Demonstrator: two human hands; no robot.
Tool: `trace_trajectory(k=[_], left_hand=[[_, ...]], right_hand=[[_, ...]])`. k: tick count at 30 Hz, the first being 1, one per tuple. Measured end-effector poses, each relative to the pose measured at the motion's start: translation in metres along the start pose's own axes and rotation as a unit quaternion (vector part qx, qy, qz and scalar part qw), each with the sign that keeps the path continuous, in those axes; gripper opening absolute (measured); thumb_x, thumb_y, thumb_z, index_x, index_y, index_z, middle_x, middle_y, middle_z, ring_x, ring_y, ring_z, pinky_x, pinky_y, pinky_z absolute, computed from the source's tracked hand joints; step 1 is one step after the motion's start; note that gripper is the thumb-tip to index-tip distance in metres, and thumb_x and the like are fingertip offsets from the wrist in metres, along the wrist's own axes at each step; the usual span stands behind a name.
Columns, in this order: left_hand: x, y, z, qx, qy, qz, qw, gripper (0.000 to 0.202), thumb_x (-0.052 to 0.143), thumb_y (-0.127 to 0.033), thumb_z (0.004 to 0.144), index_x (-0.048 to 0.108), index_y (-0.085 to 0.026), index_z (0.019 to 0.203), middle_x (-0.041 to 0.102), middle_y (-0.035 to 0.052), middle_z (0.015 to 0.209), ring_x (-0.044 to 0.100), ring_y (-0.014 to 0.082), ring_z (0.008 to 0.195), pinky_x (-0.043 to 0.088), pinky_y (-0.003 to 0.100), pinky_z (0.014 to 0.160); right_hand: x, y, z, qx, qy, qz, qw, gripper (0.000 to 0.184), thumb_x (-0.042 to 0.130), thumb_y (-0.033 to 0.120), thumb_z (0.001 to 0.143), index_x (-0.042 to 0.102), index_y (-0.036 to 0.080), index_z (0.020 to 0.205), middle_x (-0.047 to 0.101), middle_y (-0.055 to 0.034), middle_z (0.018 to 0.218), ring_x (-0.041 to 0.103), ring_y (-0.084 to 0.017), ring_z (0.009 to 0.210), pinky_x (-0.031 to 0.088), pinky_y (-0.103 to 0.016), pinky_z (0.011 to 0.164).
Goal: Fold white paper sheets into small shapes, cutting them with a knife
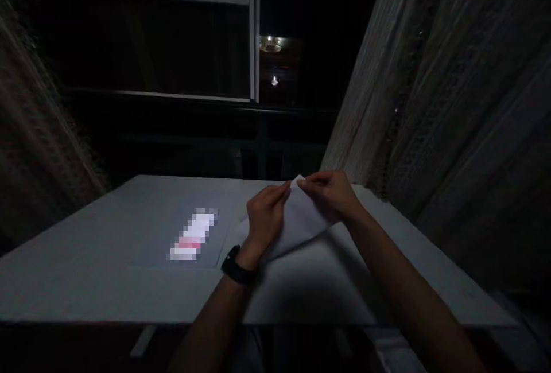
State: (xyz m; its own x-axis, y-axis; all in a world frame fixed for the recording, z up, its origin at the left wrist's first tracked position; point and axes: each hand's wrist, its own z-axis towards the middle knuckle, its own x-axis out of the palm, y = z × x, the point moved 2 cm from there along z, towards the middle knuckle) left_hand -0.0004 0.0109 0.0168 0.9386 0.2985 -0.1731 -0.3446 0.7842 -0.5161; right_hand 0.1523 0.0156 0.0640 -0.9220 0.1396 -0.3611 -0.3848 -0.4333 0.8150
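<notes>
A white sheet of paper (301, 218) is held up off the table between my two hands, its top corner pointing away from me. My left hand (267, 212), with a black watch at the wrist, pinches the paper near that corner. On the other side of the corner, my right hand (331, 189) pinches it with thumb and fingers. The paper slants down toward the tabletop, and its lower left part is partly hidden behind my left hand. Whether it has a fold cannot be made out in the dim light.
Left of my hands, a lit, blurred-out phone-like screen (193, 235) lies on a pale sheet (150, 249) on the white table (86, 258). Beyond the table is a dark window with a white frame (253, 46). Curtains hang at the left (38, 103) and right (370, 86).
</notes>
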Motion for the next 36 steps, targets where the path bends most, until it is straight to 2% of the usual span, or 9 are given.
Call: trace_trajectory(k=[7, 15, 21, 29, 36], left_hand=[[-0.006, -0.006, 0.0, 0.013, -0.006, -0.012, 1.0, 0.022, 0.058, -0.021, 0.08, 0.068, -0.022, 0.1, 0.069, 0.0031, 0.092, 0.064, 0.0139, 0.081, 0.049, 0.025, 0.073], [-0.005, -0.007, 0.0, 0.0, -0.029, -0.005, 1.0, 0.021, 0.059, -0.023, 0.08, 0.068, -0.022, 0.098, 0.07, 0.003, 0.09, 0.065, 0.0142, 0.077, 0.05, 0.026, 0.07], [-0.006, -0.006, -0.002, -0.016, -0.021, -0.006, 1.0, 0.021, 0.057, -0.023, 0.081, 0.068, -0.021, 0.099, 0.07, 0.0032, 0.089, 0.064, 0.0139, 0.077, 0.05, 0.025, 0.071], [-0.007, -0.008, -0.005, 0.011, 0.007, 0.019, 1.0, 0.019, 0.057, -0.022, 0.081, 0.068, -0.02, 0.096, 0.07, 0.0036, 0.086, 0.064, 0.014, 0.075, 0.049, 0.025, 0.07], [-0.009, -0.011, -0.005, 0.029, 0.032, 0.027, 0.999, 0.019, 0.056, -0.021, 0.082, 0.068, -0.021, 0.096, 0.069, 0.0037, 0.083, 0.063, 0.0138, 0.074, 0.048, 0.025, 0.068]], right_hand=[[0.003, 0.005, -0.004, 0.018, -0.044, 0.026, 0.999, 0.027, 0.071, 0.038, 0.059, 0.069, 0.012, 0.067, 0.065, -0.0042, 0.06, 0.056, -0.014, 0.053, 0.039, -0.024, 0.048], [0.006, 0.001, -0.004, 0.019, -0.052, 0.044, 0.998, 0.027, 0.07, 0.039, 0.06, 0.069, 0.013, 0.067, 0.066, -0.0045, 0.058, 0.058, -0.015, 0.052, 0.04, -0.024, 0.046], [0.008, 0.005, -0.005, -0.022, -0.061, 0.006, 0.998, 0.023, 0.069, 0.036, 0.063, 0.07, 0.014, 0.068, 0.068, -0.0053, 0.062, 0.062, -0.018, 0.058, 0.044, -0.024, 0.05], [0.007, 0.007, -0.002, -0.045, -0.049, -0.038, 0.997, 0.014, 0.069, 0.028, 0.063, 0.07, 0.015, 0.068, 0.069, -0.0044, 0.064, 0.063, -0.018, 0.06, 0.046, -0.025, 0.055], [0.002, 0.017, -0.005, -0.132, -0.031, -0.15, 0.979, 0.013, 0.063, 0.028, 0.071, 0.069, 0.016, 0.067, 0.067, -0.0028, 0.064, 0.06, -0.015, 0.06, 0.042, -0.025, 0.058]])
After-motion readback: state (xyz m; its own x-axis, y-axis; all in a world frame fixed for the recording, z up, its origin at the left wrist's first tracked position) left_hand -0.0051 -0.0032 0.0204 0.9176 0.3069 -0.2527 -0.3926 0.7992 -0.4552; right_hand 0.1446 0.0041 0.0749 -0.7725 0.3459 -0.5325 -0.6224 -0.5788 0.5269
